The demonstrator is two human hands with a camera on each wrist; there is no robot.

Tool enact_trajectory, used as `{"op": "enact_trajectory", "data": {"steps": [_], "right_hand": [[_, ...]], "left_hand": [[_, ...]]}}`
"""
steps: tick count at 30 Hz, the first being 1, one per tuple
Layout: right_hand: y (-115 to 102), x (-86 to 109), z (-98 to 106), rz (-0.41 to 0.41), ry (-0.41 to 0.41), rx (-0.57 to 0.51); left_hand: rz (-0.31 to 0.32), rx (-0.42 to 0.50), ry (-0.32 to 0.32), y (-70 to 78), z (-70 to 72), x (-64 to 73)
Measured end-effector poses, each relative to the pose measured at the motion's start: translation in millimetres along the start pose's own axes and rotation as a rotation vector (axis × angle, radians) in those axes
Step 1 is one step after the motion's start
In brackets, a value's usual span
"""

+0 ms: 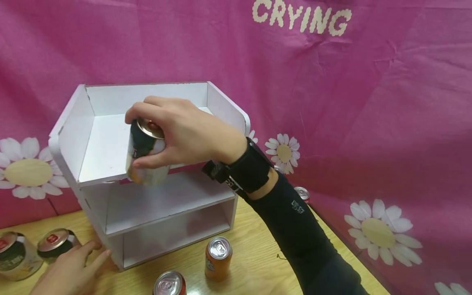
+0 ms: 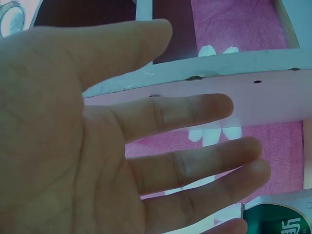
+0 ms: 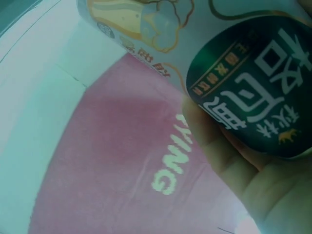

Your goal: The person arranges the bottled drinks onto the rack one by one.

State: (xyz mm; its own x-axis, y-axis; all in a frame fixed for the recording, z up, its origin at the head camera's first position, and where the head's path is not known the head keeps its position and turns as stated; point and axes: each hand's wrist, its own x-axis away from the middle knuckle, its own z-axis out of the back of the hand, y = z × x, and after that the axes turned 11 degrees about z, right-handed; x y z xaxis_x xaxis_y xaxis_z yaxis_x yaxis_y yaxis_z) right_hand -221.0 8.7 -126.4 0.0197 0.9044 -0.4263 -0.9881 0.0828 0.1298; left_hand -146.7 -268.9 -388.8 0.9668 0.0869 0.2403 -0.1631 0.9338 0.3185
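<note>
My right hand grips a green-and-white drink can near its top, thumb on one side and fingers on the other. The can is slightly tilted in front of the white shelf's top tier, overlapping its front edge in the head view. In the right wrist view the can's label shows white lettering on a dark green oval. My left hand is low at the shelf's left side, fingers spread with nothing held. A second green-and-white can stands just behind it, partly covered by the hand.
Another green-and-white can stands at the far left. An orange can and a red can stand in front of the shelf. More cans, one with a silver top, are partly hidden behind my right arm. A pink cloth hangs behind.
</note>
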Motion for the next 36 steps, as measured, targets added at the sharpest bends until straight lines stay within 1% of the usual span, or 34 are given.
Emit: {"op": "enact_trajectory", "data": {"steps": [3, 9, 14, 16, 18, 23, 26, 28, 33, 36], "right_hand": [[7, -7.3, -5, -0.020, -0.022, -0.005], [17, -18.5, -11, -0.110, -0.094, -0.014], [19, -23.8, -16, -0.133, -0.054, -0.072], [18, -25.8, -20, -0.144, -0.039, -0.091], [16, -28.1, -23, -0.162, -0.050, -0.078], [15, -31.0, -28, -0.173, -0.048, -0.024], [16, -31.3, -30, -0.190, -0.038, -0.028], [18, -31.6, -32, -0.210, -0.026, -0.055], [24, -33.2, -36, -0.253, 0.021, -0.115], [27, -34.6, -40, -0.271, 0.046, -0.129]], "left_hand": [[0.001, 0.000, -0.002, -0.4, -0.7, -1.5], [0.000, 0.000, -0.007, -2.1, -1.0, -4.8], [0.010, -0.004, -0.019, -1.2, 0.4, -5.3], [0.021, -0.009, -0.035, -1.0, 0.5, -6.0], [0.034, -0.016, -0.051, -1.5, -0.2, -7.5], [0.067, -0.035, -0.089, -1.0, -0.1, -10.1], [0.092, -0.044, -0.111, -0.1, 1.0, -10.5], [0.101, -0.047, -0.120, 0.5, 1.4, -10.8], [0.096, -0.047, -0.119, 0.4, 1.0, -11.6], [0.088, -0.043, -0.111, -1.2, 0.0, -12.2]]}}
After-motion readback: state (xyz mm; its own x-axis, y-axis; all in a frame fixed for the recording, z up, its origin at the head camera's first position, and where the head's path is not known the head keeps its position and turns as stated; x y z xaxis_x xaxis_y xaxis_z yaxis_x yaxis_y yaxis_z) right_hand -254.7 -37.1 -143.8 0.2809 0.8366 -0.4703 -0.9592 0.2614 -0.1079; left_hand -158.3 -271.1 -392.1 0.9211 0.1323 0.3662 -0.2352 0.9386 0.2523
